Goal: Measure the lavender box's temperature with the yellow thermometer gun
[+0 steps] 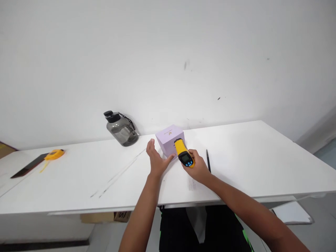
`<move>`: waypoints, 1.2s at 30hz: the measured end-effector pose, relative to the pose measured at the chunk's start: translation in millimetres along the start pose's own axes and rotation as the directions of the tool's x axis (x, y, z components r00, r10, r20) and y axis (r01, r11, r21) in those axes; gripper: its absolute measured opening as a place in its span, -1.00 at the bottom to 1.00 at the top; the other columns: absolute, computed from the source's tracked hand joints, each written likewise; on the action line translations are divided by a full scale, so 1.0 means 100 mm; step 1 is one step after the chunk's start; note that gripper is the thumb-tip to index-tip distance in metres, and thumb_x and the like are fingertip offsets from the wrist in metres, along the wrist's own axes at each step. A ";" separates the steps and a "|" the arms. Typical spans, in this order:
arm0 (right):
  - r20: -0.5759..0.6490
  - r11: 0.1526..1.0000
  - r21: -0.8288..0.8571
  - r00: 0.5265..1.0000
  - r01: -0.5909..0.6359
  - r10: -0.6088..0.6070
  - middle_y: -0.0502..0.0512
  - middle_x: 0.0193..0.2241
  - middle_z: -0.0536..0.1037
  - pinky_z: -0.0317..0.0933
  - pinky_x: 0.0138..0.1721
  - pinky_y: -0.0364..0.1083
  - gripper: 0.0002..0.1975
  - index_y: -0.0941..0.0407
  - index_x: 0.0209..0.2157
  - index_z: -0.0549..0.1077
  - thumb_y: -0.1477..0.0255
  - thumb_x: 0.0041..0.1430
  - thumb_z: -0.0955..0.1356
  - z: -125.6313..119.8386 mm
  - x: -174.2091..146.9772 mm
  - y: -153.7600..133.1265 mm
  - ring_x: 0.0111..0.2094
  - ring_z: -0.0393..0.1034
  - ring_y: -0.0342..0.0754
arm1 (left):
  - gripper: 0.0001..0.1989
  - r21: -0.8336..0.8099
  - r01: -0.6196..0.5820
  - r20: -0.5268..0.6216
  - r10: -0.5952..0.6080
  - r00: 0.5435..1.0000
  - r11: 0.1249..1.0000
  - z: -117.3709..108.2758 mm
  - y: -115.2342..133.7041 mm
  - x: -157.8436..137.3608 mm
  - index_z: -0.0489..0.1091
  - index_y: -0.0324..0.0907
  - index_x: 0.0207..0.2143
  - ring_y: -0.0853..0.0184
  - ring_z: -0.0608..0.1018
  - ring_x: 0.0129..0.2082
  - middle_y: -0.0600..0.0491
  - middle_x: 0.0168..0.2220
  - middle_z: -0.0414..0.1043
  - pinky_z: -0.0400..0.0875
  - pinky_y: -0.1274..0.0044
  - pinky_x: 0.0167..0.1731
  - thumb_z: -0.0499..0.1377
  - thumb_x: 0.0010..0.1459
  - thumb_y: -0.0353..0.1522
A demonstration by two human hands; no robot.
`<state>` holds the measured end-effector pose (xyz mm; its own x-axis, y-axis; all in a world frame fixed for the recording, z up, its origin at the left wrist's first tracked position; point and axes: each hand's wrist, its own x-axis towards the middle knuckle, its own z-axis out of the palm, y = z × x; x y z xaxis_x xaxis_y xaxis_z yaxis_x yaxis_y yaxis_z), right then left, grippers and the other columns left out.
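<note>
My right hand (pixel 198 167) is wrapped round the grip of a yellow and black infrared thermometer (pixel 180 147). Its small screen and blue buttons face me, and its front end points toward a lilac box (pixel 168 136) with a gold mark on top. The thermometer covers part of the box's front face. My left hand (pixel 158 161) is beside the box's left front, fingers spread and thumb stretched toward the front face; whether it touches the box I cannot tell. Just right of my right hand lies a black pen (pixel 208 161), partly hidden by the hand.
A grey see-through bottle (pixel 122 129) with a black cap stands against the wall, left of the box. Farther left on the white table (pixel 78 175) are a yellow tape measure (pixel 54 154) and a dark flat object (pixel 30 166). Cardboard (pixel 97 217) shows beneath the table.
</note>
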<state>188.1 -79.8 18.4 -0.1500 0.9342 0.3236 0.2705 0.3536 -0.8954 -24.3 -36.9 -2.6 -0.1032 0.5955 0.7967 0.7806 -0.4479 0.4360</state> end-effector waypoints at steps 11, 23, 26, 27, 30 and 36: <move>0.009 0.985 0.075 0.988 -0.156 0.156 0.03 -0.31 0.52 0.30 -0.27 -0.04 -0.57 0.08 -0.08 0.27 0.28 0.02 0.38 0.04 0.02 -0.06 -0.32 0.43 0.00 | -0.19 0.120 -0.410 0.029 0.409 0.912 0.904 -0.06 0.36 -0.01 0.11 -0.17 0.29 -0.08 0.20 0.26 -0.30 0.19 0.14 0.20 0.09 0.17 0.14 0.13 0.08; 0.018 0.980 0.146 0.991 -0.136 0.135 0.03 -0.28 0.55 0.33 -0.22 -0.03 -0.55 0.06 -0.04 0.25 0.41 0.00 0.37 0.07 0.03 0.00 -0.28 0.47 -0.01 | -0.46 0.138 -0.545 -0.056 0.556 0.829 0.827 -0.04 0.53 -0.05 0.32 -0.20 0.18 0.00 0.28 0.18 -0.26 0.12 0.26 0.26 0.16 0.13 0.10 0.24 -0.11; -0.007 0.985 0.107 0.991 -0.135 0.137 0.05 -0.26 0.55 0.32 -0.23 -0.03 -0.58 0.07 -0.04 0.26 0.38 0.03 0.36 0.07 0.03 -0.01 -0.29 0.47 0.00 | -0.50 0.117 -0.556 -0.070 0.565 0.822 0.823 -0.07 0.53 -0.04 0.31 -0.18 0.19 0.00 0.29 0.19 -0.25 0.15 0.22 0.29 0.16 0.12 0.08 0.26 -0.18; -0.017 0.987 0.095 0.991 -0.132 0.134 0.06 -0.25 0.55 0.32 -0.23 -0.03 -0.58 0.07 -0.03 0.26 0.38 0.05 0.36 0.07 0.03 -0.01 -0.28 0.47 0.00 | -0.50 0.101 -0.561 -0.074 0.568 0.820 0.822 -0.07 0.54 -0.03 0.29 -0.17 0.21 0.01 0.29 0.19 -0.25 0.17 0.20 0.30 0.16 0.10 0.08 0.26 -0.20; -0.034 0.988 0.063 0.989 -0.138 0.141 0.05 -0.26 0.54 0.31 -0.24 -0.03 -0.59 0.07 -0.04 0.25 0.36 0.05 0.36 0.06 0.03 -0.03 -0.29 0.46 0.00 | -0.48 0.057 -0.573 -0.073 0.576 0.814 0.818 -0.07 0.53 -0.03 0.24 -0.13 0.25 0.02 0.31 0.18 -0.24 0.20 0.14 0.35 0.18 0.07 0.08 0.27 -0.23; -0.037 0.983 0.027 0.982 -0.182 0.183 0.05 -0.29 0.54 0.30 -0.24 -0.03 -0.61 0.06 -0.06 0.25 0.33 0.05 0.35 0.04 0.05 -0.06 -0.30 0.46 0.02 | -0.50 0.092 -0.587 -0.060 0.593 0.803 0.804 -0.05 0.51 -0.04 0.30 -0.11 0.22 0.02 0.33 0.19 -0.24 0.23 0.13 0.33 0.20 0.08 0.11 0.24 -0.25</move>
<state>181.8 -77.6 23.6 -0.0623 0.9842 0.1655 0.2676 0.1762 -0.9473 12.9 -65.8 18.3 0.3433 0.1724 0.9233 0.7447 -0.6489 -0.1557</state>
